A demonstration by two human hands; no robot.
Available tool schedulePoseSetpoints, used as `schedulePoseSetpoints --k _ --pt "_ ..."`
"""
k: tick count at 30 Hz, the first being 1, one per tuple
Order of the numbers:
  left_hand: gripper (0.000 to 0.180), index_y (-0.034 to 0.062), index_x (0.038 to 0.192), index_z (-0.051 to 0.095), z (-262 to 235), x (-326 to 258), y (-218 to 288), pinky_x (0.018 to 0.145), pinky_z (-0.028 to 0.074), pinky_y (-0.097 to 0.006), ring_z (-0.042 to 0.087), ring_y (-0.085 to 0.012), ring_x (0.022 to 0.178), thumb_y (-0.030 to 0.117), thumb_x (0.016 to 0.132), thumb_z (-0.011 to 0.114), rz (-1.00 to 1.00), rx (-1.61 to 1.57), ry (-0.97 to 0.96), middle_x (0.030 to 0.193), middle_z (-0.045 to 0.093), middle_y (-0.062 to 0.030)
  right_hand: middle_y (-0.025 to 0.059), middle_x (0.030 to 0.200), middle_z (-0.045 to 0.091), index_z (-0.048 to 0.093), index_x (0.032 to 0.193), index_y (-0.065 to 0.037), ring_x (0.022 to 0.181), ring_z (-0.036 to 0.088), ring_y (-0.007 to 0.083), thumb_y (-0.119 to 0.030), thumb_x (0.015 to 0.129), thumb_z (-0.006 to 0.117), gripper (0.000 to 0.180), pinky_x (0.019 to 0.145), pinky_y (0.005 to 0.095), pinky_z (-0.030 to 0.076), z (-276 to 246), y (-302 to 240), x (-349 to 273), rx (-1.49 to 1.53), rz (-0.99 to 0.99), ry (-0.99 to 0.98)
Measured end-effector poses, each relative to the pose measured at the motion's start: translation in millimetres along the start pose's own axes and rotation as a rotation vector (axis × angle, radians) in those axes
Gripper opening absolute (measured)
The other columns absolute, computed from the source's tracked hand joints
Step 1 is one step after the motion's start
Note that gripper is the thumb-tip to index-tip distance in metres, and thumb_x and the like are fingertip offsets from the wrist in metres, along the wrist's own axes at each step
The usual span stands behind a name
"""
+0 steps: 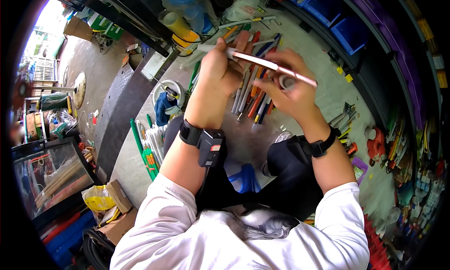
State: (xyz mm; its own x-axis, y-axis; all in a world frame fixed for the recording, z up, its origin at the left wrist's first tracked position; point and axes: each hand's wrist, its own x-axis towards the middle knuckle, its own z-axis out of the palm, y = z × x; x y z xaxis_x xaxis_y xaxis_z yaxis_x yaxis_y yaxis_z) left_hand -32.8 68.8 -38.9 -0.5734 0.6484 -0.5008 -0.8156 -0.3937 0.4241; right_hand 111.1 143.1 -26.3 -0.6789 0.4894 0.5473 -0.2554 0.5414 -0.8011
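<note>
Pink thin rod [276, 67] is gripped by raised left hand [220, 70] and right hand [288, 89] (both closed), above scattered pens [253, 98].

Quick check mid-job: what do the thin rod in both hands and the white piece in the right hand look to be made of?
The thin rod looks like metal, possibly copper: pinkish, smooth, with a bright glint along its length, though motion blur leaves it open. The white piece in the right hand looks like matte plastic, a short round fitting or roll of tape; too small to tell. The left hand grips the rod's pale end.
</note>
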Motion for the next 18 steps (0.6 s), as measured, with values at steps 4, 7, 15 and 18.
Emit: schedulePoseSetpoints --k 4,7,15,18 --pt "0.041 0.0024 0.141 0.025 5 -6 8 0.110 0.045 -0.040 0.057 -0.0281 0.124 0.028 0.110 0.033 -0.001 -0.093 0.010 0.132 0.060 -0.0179 0.0078 0.083 0.068 0.068 0.105 -0.003 0.068 0.064 0.0188 -0.008 0.086 0.076 0.020 0.063 0.0288 0.051 -11 2 -7 0.028 -0.145 0.055" --pt "0.044 0.0017 0.145 0.023 -3 -4 -9 0.106 0.048 -0.039 0.059 -0.0277 0.118 0.029 0.110 0.031 -0.064 -0.022 -0.077 0.132 0.061 -0.0148 0.0094 0.087 0.070 0.069 0.102 -0.003 0.073 0.069 0.0224 -0.008 0.089 0.072 0.015 0.064 0.0297 0.052 -4 -2 2 -0.146 -0.058 0.033" --pt "0.041 -0.0038 0.116 0.054 0 -16 -31 0.075 0.058 -0.026 0.064 -0.0185 0.084 0.026 0.110 0.026 -0.253 -0.054 -0.066 0.102 0.063 -0.0110 0.0122 0.087 0.072 0.068 0.094 -0.004 0.078 0.069 0.0320 -0.019 0.092 0.068 0.015 0.066 0.0370 0.054 5 16 3 -0.152 0.148 -0.087" --pt "0.039 -0.0033 0.116 0.054 4 -20 -32 0.077 0.058 -0.026 0.065 -0.0185 0.085 0.024 0.110 0.027 -0.217 -0.053 -0.031 0.102 0.063 -0.0116 0.0108 0.087 0.072 0.067 0.093 -0.005 0.078 0.069 0.0328 -0.019 0.092 0.067 0.014 0.066 0.0375 0.053 4 19 4 -0.124 0.164 -0.122"
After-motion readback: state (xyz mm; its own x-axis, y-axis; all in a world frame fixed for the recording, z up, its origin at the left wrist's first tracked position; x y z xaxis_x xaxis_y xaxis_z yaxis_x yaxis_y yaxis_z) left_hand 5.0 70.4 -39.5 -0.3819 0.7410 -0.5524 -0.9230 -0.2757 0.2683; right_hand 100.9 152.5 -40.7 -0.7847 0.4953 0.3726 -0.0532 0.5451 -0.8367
